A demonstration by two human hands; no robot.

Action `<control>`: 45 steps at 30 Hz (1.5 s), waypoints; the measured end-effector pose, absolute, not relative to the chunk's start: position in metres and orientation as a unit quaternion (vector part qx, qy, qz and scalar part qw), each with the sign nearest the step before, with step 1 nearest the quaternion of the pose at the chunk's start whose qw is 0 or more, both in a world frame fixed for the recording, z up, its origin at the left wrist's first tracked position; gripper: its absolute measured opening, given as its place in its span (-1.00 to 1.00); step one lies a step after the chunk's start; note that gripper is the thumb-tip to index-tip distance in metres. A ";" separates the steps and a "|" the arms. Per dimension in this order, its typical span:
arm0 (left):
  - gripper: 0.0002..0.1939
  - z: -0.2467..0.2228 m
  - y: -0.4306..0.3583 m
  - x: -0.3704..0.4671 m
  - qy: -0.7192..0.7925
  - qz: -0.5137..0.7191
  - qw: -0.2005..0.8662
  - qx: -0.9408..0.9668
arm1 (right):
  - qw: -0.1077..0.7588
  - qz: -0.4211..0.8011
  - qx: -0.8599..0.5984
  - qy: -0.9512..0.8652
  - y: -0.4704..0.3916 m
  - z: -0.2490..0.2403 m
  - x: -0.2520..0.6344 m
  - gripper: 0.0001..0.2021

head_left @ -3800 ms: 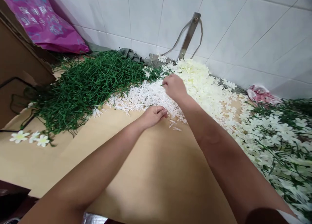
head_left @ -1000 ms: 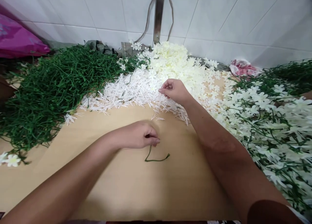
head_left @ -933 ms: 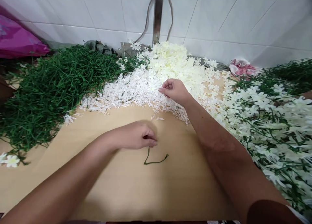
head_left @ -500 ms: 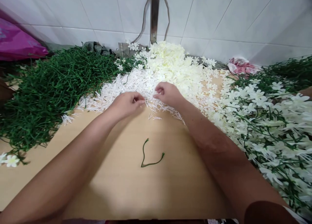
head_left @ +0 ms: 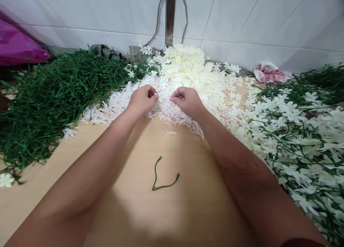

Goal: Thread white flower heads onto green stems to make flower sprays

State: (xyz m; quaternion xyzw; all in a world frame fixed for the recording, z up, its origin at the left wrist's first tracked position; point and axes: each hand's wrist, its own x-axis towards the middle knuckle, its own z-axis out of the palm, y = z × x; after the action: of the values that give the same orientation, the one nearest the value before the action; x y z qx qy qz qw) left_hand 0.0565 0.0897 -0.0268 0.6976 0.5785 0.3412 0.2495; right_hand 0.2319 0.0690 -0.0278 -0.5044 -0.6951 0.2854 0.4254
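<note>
My left hand (head_left: 143, 99) is closed in a pinch above the heap of thin white stamen-like pieces (head_left: 115, 103); what its fingertips hold, if anything, is too small to make out. Over the right part of that heap, my right hand (head_left: 187, 101) is also pinched, its contents hidden. A gap separates the two hands. Behind them rises a pile of cream-white artificial flower heads (head_left: 185, 62). Nearer to me, a single bent green plastic stem (head_left: 155, 175) lies on the tan board (head_left: 139, 207).
A large mound of green stems (head_left: 53, 96) spreads at left, with a pink bag (head_left: 21, 46) behind it. Assembled white flowers on stems (head_left: 301, 143) are heaped at right. A red-and-white cloth (head_left: 271, 73) lies by the tiled wall (head_left: 242, 21), where a metal bar (head_left: 170, 18) stands.
My left hand has moved up and slightly away from me over the white pieces. My right hand has shifted a little, still pinched. The green stem lies as before.
</note>
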 end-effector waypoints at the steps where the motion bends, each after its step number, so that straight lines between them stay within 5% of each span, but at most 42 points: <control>1: -0.97 -0.025 0.085 0.055 0.576 0.346 0.281 0.685 | 0.439 0.304 -0.489 -0.690 0.069 -0.027 0.230 -0.92; 9: -0.86 -0.013 0.045 0.055 0.560 0.388 0.450 0.578 | 0.483 0.348 -0.416 -0.687 0.054 -0.028 0.205 -0.92; 19: -0.84 -0.008 0.042 0.057 0.562 0.397 0.464 0.558 | 0.471 0.291 -0.424 -0.717 0.053 -0.038 0.203 -0.91; 37: -0.80 -0.009 0.042 0.058 0.563 0.387 0.467 0.562 | 0.429 -0.110 -0.329 -0.834 0.055 -0.055 0.203 -0.81; 45: -0.79 -0.007 0.041 0.057 0.561 0.397 0.477 0.547 | 0.449 0.015 -0.352 -0.821 0.048 -0.060 0.196 -0.87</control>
State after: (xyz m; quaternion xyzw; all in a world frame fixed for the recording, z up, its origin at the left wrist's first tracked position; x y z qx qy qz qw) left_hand 0.0570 0.0407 -0.0066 0.5471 0.5613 0.3975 0.4771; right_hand 0.1959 0.0483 -0.0602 -0.3516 -0.8211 0.0148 0.4495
